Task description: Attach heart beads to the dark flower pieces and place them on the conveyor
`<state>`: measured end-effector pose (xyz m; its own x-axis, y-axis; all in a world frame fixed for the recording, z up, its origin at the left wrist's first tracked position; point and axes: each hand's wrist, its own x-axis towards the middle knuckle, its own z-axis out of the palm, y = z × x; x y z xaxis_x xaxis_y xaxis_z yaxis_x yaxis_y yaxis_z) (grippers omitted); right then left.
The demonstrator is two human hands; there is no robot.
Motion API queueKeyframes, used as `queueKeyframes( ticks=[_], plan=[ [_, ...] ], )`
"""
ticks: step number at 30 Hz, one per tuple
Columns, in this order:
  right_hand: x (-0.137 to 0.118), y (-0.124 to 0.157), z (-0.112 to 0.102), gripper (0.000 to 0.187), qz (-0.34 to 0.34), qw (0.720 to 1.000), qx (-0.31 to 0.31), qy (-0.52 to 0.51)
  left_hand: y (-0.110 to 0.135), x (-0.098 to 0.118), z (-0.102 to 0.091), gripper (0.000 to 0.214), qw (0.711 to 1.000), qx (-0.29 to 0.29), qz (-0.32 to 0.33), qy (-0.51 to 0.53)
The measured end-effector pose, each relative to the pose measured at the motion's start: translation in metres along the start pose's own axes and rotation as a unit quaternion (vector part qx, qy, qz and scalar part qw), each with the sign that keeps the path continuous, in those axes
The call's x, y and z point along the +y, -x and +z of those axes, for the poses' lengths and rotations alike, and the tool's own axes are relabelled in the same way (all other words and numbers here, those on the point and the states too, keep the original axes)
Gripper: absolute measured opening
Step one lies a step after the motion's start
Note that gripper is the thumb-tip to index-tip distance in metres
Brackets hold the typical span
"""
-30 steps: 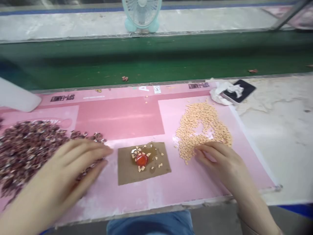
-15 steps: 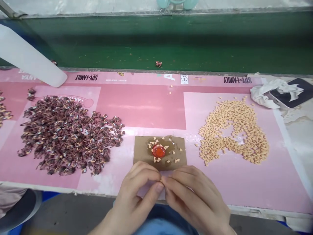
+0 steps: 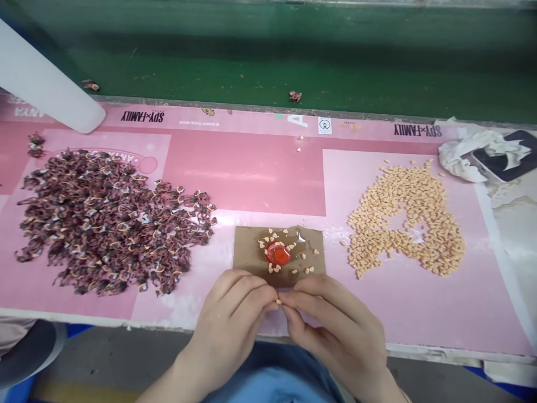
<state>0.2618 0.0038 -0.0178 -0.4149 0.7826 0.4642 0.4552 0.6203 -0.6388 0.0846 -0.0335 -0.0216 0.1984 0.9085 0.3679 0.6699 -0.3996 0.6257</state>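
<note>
My left hand (image 3: pixel 229 322) and my right hand (image 3: pixel 331 327) meet fingertip to fingertip at the near edge of the pink mat (image 3: pixel 247 173). Both are pinched on a tiny tan piece (image 3: pixel 278 301) between them. Just beyond the fingers lies a brown card (image 3: pixel 251 249) with a red cap (image 3: pixel 277 253) in a patch of clear glue and a few tan pieces stuck around it. A heap of dark maroon pieces (image 3: pixel 104 215) lies to the left, and a heap of small tan pieces (image 3: pixel 409 215) to the right.
A green conveyor belt (image 3: pixel 293 61) runs behind the mat, with stray bits on it. A white plastic object (image 3: pixel 46 84) lies at the far left. A crumpled white cloth (image 3: pixel 461 154) and a black phone (image 3: pixel 509 159) sit at the far right. My blue trousers (image 3: pixel 268 380) show below.
A second ago each hand rested on its own heap. Both then came together at the mat's near edge, pinching a tan piece. The view has tilted down and left.
</note>
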Motion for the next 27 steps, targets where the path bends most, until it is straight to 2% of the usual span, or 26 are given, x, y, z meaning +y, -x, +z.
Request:
queueKeyframes(
  ticks=[8,11,13,15,19,27],
  plan=[
    [0.006,-0.001,0.005,0.016,-0.021,0.999,0.012,0.048,-0.001,-0.011,-0.008,0.026,0.998,-0.020,0.021,-0.057],
    [0.016,0.001,0.004,0.014,-0.018,0.995,0.038,0.088,-0.003,-0.030,-0.020,0.020,0.986,-0.010,-0.016,-0.168],
    [0.022,0.001,0.005,0.014,-0.011,0.992,0.057,0.116,-0.005,-0.047,-0.029,0.029,0.966,-0.013,-0.055,-0.254],
    [0.028,0.002,0.007,0.014,-0.006,0.989,0.062,0.133,-0.006,-0.063,-0.036,0.034,0.953,-0.031,-0.077,-0.291],
    [0.031,0.003,0.012,0.013,0.001,0.989,0.066,0.135,-0.009,-0.078,-0.041,0.031,0.959,-0.048,-0.075,-0.270],
    [0.032,0.004,0.014,0.012,-0.002,0.988,0.067,0.140,-0.012,-0.076,-0.039,0.027,0.960,-0.048,-0.077,-0.265]
  ],
)
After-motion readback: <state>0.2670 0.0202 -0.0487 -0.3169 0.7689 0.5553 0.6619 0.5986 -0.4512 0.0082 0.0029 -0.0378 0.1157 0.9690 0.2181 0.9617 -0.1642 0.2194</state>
